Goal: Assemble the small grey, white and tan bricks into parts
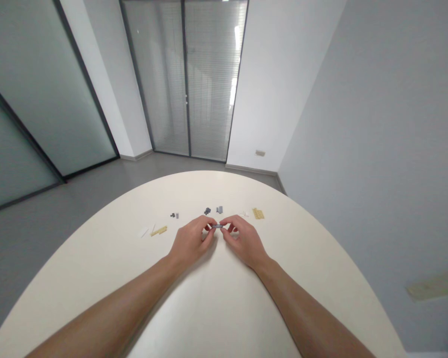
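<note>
A small grey piece point(217, 226), perhaps a building brick, is held between my two hands over the middle of the table. My left hand point(192, 240) pinches its left end, and my right hand point(245, 240) pinches its right end. Both hands are closed at the fingertips. Just beyond the fingers lie a cluster of dark blue-grey pieces point(207, 211) and a group of lighter grey pieces point(219, 210). The exact shape of the held piece is too small to make out, and its ends are hidden by my fingers.
On the round white table point(216, 308), yellow pieces point(159, 230) lie at left near thin white pieces point(145, 232). Small black and grey pieces point(174, 215) lie farther back. White pieces point(244, 214) and yellow pieces point(258, 213) lie at right. Glass doors and walls stand beyond.
</note>
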A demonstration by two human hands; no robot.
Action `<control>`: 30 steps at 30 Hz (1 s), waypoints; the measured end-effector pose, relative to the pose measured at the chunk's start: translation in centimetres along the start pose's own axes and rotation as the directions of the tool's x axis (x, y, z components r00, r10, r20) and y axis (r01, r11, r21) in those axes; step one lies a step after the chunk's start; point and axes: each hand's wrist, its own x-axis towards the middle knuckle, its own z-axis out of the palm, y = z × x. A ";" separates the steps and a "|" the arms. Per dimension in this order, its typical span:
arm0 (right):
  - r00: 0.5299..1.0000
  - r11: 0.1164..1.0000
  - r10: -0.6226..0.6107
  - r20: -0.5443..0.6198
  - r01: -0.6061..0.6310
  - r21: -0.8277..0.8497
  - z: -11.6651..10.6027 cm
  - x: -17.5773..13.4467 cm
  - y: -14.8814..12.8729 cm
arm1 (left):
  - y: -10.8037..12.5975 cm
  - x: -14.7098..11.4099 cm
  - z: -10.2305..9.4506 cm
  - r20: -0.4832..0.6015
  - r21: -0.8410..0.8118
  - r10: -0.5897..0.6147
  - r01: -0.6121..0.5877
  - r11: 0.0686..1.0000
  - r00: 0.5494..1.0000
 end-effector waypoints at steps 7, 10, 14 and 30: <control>1.000 1.000 0.027 0.014 -0.027 -0.007 0.0 0.0 -0.1 | 0.1 0.0 -0.1 0.010 -0.008 -0.005 0.005 1.000 1.000; 0.999 1.000 0.026 0.019 -0.026 -0.008 0.0 0.0 -0.2 | 0.1 0.1 -0.1 0.008 0.000 -0.012 0.012 1.000 1.000; 1.000 1.000 0.029 0.011 -0.029 -0.009 0.0 -0.1 -0.2 | 0.1 0.0 -0.1 0.012 0.010 -0.027 0.027 1.000 1.000; 0.999 0.999 0.039 0.023 -0.039 -0.010 0.0 0.0 -0.1 | 0.0 0.0 -0.1 0.021 -0.030 -0.003 0.004 1.000 1.000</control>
